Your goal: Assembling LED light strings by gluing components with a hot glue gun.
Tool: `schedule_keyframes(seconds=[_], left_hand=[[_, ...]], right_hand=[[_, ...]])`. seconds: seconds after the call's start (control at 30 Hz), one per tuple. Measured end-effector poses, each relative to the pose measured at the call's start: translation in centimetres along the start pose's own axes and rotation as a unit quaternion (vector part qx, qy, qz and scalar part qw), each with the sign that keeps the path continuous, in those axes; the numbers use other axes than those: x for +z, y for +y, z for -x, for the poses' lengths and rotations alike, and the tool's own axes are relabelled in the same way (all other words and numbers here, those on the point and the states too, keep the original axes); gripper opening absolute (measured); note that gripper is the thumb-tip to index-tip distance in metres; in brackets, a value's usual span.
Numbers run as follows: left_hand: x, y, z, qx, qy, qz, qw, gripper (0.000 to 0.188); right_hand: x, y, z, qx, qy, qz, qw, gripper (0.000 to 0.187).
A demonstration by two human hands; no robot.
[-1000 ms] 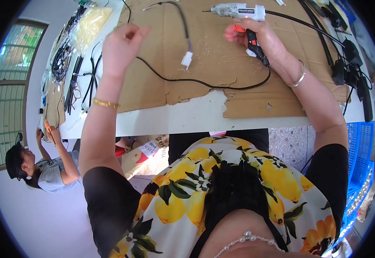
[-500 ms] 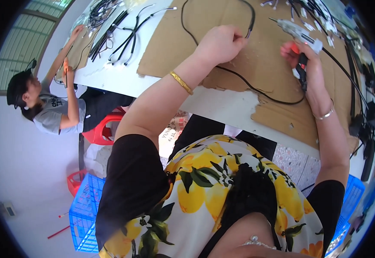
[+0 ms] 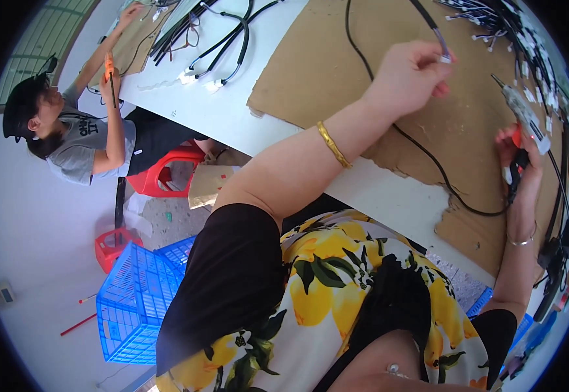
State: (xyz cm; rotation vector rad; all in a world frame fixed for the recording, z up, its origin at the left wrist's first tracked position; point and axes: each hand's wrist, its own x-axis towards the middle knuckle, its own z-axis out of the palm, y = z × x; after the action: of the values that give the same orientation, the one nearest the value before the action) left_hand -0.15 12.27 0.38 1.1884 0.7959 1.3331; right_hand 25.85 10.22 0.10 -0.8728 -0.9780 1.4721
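My left hand (image 3: 415, 75), with its fingers pinched, holds the end of a black-sleeved cable (image 3: 424, 14) over the cardboard. A small white connector (image 3: 445, 59) shows at the fingertips. At the right, my right hand (image 3: 519, 153) is closed around a hot glue gun (image 3: 526, 117) with a pale body, a red trigger and a dark handle. Its metal nozzle points up and to the left, apart from the connector. From beside the handle a thin black cord (image 3: 428, 153) curves across the cardboard beneath my left wrist.
A brown cardboard sheet (image 3: 310, 72) with a torn near edge covers part of the white table (image 3: 232, 124). Cables with white connectors (image 3: 519, 39) are heaped at the far right; more sleeved cables (image 3: 232, 39) lie far left. A co-worker (image 3: 82, 124) sits left, near blue crates (image 3: 134, 300).
The view has shifted, so the table sits differently in it. My left fingers now pinch the cable's end, with the connector showing. My right hand still grips the glue gun.
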Motion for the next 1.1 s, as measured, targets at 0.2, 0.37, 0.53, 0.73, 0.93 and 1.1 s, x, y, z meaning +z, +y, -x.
schedule_keyframes(seconds=[0.2, 0.37, 0.53, 0.73, 0.93, 1.1], left_hand=[[0.1, 0.0, 0.3, 0.145, -0.014, -0.188, 0.971, 0.020], [0.1, -0.6, 0.1, 0.282, 0.019, -0.281, 0.917, 0.022], [0.6, -0.2, 0.0, 0.149, -0.025, -0.196, 0.969, 0.022], [0.0, 0.2, 0.3, 0.022, -0.042, -0.118, 0.992, 0.025], [-0.2, 1.2, 0.3, -0.097, -0.056, -0.039, 0.993, 0.028], [-0.2, 0.5, 0.1, -0.094, -0.045, -0.008, 0.994, 0.027]], right_hand=[[-0.4, -0.6, 0.0, 0.012, -0.030, 0.012, 0.999, 0.032], [0.9, -1.4, -0.1, 0.003, -0.030, 0.029, 0.999, 0.029], [0.3, -4.3, 0.5, -0.021, -0.117, 0.048, 0.992, 0.025], [4.8, -5.9, 0.9, -0.059, -0.095, 0.170, 0.979, 0.026], [6.9, -5.5, 0.9, -0.119, -0.172, 0.200, 0.957, 0.035], [3.2, -4.5, 0.4, -0.036, -0.253, 0.183, 0.949, 0.025]])
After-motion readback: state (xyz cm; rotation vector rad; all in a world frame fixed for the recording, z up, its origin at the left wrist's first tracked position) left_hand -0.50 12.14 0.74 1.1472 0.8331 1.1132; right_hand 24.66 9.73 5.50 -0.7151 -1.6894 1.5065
